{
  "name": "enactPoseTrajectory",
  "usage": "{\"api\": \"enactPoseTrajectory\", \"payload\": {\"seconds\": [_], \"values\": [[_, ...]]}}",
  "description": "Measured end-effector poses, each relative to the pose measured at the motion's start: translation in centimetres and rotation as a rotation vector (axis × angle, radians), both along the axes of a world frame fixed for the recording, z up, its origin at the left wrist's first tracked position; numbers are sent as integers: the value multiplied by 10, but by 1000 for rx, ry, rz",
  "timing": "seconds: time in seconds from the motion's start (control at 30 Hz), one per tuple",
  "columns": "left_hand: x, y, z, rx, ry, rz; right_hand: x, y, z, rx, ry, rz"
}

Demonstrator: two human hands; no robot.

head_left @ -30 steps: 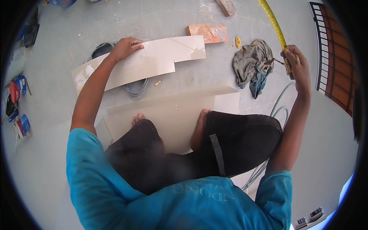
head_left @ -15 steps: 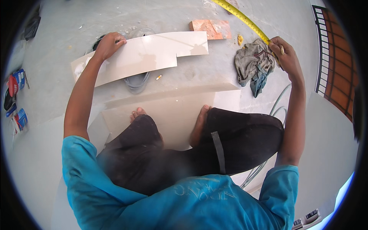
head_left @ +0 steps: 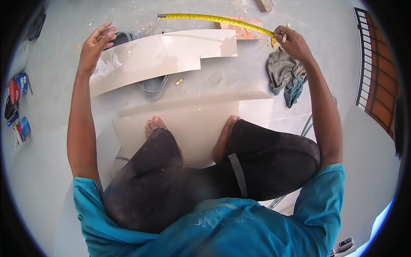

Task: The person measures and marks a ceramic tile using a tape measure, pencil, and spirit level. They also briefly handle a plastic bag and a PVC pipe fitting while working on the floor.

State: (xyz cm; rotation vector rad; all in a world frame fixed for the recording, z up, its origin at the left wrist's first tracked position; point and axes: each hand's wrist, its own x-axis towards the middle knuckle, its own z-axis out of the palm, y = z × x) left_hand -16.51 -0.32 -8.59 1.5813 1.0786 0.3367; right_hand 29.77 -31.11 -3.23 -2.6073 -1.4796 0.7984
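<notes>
My left hand (head_left: pixel 96 47) is open, fingers loosely curled and apart, at the left end of a long pale notched board (head_left: pixel 158 55). That board rests over grey rounded objects (head_left: pixel 152 90) that it partly hides. My right hand (head_left: pixel 287 40) is shut on a tape measure, whose yellow blade (head_left: pixel 214 18) reaches leftward above the board to a metal end; a pale pencil-like stick is also in my fingers. An orange brick-like block (head_left: pixel 250 30) lies beneath the blade. My bare feet (head_left: pixel 152 126) are on another pale sheet (head_left: pixel 192 124).
A crumpled grey-green cloth (head_left: pixel 282 75) lies right of the board, with hoses (head_left: pixel 308 126) by my knee. Coloured packages and tools (head_left: pixel 17 98) are at the far left. A dark grille with orange-brown behind it (head_left: pixel 372 68) stands at right. Another block (head_left: pixel 263 4) is at the top.
The tape blade has swung down and left to lie nearly crosswise above the board. My left hand has left the board's top edge, moved leftward and up, and opened. My right hand has risen leftward.
</notes>
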Motion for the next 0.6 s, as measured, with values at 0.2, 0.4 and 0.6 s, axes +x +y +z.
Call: {"api": "enactPoseTrajectory", "payload": {"seconds": [0.2, 0.4, 0.6], "values": [[17, -35, 19, 23, 225, -282, -53, 60, -40, 58, 49, 220], [-44, -8, 19, -16, 307, -131, -80, 87, -74, 201, 138, 243], [-137, 24, -2, -97, 325, 146, -35, 65, -90, 53, 100, 218]]}}
